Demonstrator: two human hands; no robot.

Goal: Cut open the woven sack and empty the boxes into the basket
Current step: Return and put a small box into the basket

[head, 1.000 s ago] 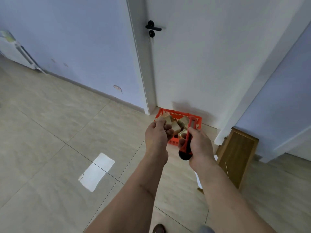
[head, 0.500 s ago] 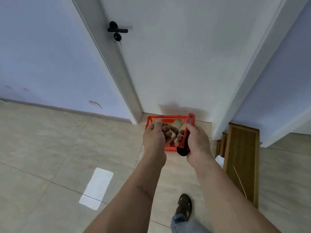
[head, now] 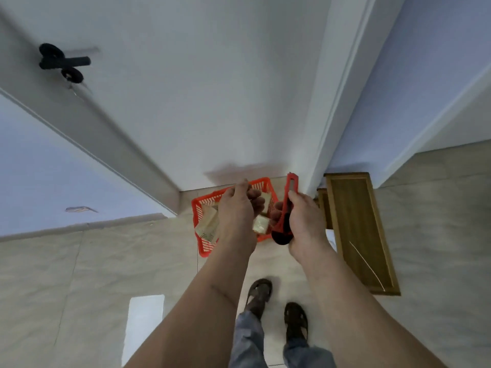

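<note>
Right hand (head: pixel 305 221) clamped on red cutter (head: pixel 287 205); left hand (head: pixel 236 211) fingers curled, contents unclear (blurred). Basket (head: pixel 204 247) at frame centre, by door, boxes (head: pixel 208 225) inside. Sack not visible. Best retract blade before setting down.

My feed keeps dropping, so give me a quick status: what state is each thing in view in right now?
door: closed.
basket: on the floor by the door, boxes inside.
boxes: lying loose in the basket.
utility knife: gripped in the right hand, held above the floor.
left hand: fingers curled over the basket; contents unclear.
wooden board: flat on the floor.
</note>
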